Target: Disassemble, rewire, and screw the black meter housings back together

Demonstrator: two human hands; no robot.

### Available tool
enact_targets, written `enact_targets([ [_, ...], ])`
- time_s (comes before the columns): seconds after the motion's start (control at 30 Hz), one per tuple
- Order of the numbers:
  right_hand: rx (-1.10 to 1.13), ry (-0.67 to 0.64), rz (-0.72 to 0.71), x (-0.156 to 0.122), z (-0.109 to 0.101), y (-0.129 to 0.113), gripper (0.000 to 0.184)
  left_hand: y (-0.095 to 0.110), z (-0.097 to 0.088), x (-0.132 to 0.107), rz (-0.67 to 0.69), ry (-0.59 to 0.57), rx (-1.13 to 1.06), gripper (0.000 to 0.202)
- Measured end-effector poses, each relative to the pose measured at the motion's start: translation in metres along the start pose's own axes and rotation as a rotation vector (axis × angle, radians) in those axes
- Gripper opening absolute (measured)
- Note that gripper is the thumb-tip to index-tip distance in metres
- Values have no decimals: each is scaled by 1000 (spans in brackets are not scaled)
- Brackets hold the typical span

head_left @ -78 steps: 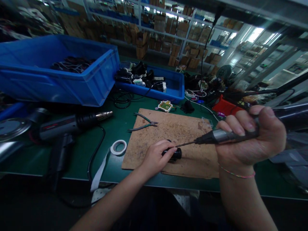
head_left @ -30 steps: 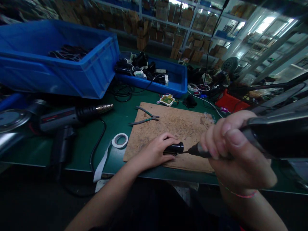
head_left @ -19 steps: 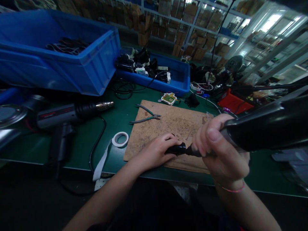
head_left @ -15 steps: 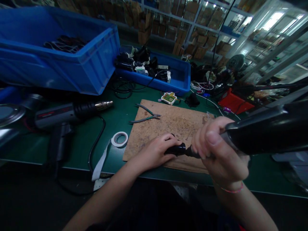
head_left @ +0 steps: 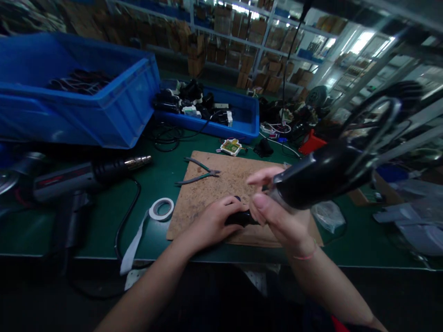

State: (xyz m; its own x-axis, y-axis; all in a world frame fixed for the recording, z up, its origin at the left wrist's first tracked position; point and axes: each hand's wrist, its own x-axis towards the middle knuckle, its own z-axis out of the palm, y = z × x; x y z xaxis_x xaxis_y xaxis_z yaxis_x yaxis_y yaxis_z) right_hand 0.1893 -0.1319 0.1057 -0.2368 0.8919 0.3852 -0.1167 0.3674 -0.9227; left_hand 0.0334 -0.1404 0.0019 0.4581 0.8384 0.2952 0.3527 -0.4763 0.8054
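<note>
My left hand [head_left: 216, 219] is closed around a small glossy black part [head_left: 238, 218], pressing it against the brown board [head_left: 194, 207]. My right hand [head_left: 277, 216] grips the front of a black electric screwdriver [head_left: 308, 177], with the index finger stretched out along it. The tool slants, its rear end with a cable loop rising to the right. Its tip is hidden behind my right fingers, close to the black part; I cannot tell whether they touch. Cutting pliers [head_left: 204, 176] lie with handles apart on the board's upper left.
On the left lie a heat gun [head_left: 65, 180] and a roll of white tape [head_left: 162, 210]. Behind the board stand a large blue crate [head_left: 124, 101] and a blue tray [head_left: 247, 117] of black parts. A small circuit board [head_left: 231, 146] and a clear plastic bag [head_left: 328, 216] lie nearby.
My right hand and the screwdriver have come nearer my left hand, and the tool's rear end now shows. My right index finger has stretched out. The whole view has shifted slightly.
</note>
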Motion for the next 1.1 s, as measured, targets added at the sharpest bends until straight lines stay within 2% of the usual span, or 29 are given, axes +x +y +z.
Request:
enact_targets([
  [0.13,97,-78,-47,3,1,1,23,-1,2,2,21,0,30,29],
  [0.2,135,-142,-50,3,-4,-8,23,-1,1,2,32,-14,55,30],
  [0.27,180,-118,-90,4,-15,-20,22,0,-1,2,21,-26,78,34],
  [0.33,206,62,-191,4,-33,-31,18,1,-2,1,-6,-30,101,38],
  [0.4,148,327,-310,5,-55,-33,17,2,1,0,-23,-21,112,40],
  [0.47,18,534,-362,6,-77,-24,18,5,6,1,-21,-10,98,40],
  [0.5,-31,592,-361,6,-87,-17,19,7,10,2,-12,-14,84,40],
  [0.6,-96,664,-325,4,-107,6,20,16,22,8,27,-61,42,40],
  [0.77,-137,727,-310,2,-118,25,19,27,31,14,19,-76,2,39],
  [0.9,-53,734,-330,3,-123,22,19,30,31,11,13,39,-70,40],
  [1.03,86,745,-320,3,-124,1,20,28,29,6,-55,310,-65,23],
  [1.1,176,735,-308,2,-120,-15,19,29,28,4,-87,393,-29,18],
])
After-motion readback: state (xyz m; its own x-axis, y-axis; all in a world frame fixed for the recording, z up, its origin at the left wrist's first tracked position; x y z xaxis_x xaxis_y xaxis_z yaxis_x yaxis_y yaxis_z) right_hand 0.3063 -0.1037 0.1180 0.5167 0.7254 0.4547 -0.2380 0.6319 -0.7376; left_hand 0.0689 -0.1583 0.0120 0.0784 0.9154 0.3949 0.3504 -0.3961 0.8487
